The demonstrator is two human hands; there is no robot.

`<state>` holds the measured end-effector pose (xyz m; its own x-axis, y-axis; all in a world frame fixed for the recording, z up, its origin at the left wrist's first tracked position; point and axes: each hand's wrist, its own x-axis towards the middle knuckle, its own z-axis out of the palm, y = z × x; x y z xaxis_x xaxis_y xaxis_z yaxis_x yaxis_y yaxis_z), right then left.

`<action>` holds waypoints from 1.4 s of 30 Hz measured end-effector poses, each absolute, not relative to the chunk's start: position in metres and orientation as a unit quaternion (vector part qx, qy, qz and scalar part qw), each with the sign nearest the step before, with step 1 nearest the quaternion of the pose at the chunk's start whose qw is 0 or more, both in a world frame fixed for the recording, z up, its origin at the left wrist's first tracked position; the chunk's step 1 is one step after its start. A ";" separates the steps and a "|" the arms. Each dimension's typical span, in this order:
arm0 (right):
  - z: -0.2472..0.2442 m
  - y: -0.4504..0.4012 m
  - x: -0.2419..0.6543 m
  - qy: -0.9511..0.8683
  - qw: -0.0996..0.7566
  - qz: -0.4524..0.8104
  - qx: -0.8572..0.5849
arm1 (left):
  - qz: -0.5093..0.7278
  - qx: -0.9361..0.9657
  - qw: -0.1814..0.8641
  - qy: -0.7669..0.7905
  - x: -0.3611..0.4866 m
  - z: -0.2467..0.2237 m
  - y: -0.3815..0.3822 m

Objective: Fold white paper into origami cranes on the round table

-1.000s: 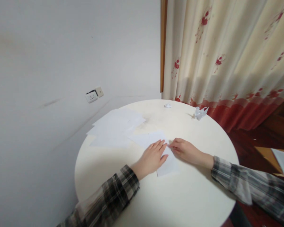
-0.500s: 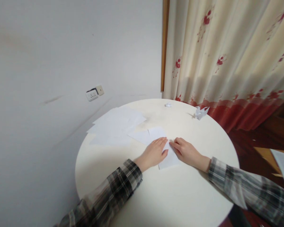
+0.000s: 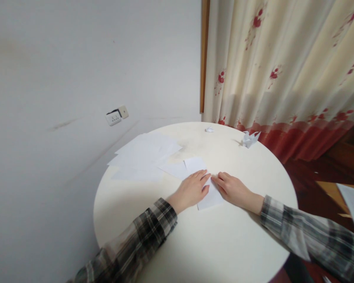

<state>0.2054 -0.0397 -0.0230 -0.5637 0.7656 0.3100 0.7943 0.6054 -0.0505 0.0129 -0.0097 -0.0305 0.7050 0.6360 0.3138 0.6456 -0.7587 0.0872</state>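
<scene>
Two hands touching paper, its long axis pointing away (slightly leftward)

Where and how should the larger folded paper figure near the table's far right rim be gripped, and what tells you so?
Probably by its low middle, pinched lightly, coming from the near side with the right hand, which is closer. The folded paper figure has thin points jutting up and out that could bend; its middle looks bulkier.
</scene>
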 end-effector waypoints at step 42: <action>-0.017 -0.077 0.222 -0.913 0.119 -0.023 -0.389 | -0.156 -0.924 0.039 -0.347 0.009 -0.034 -0.001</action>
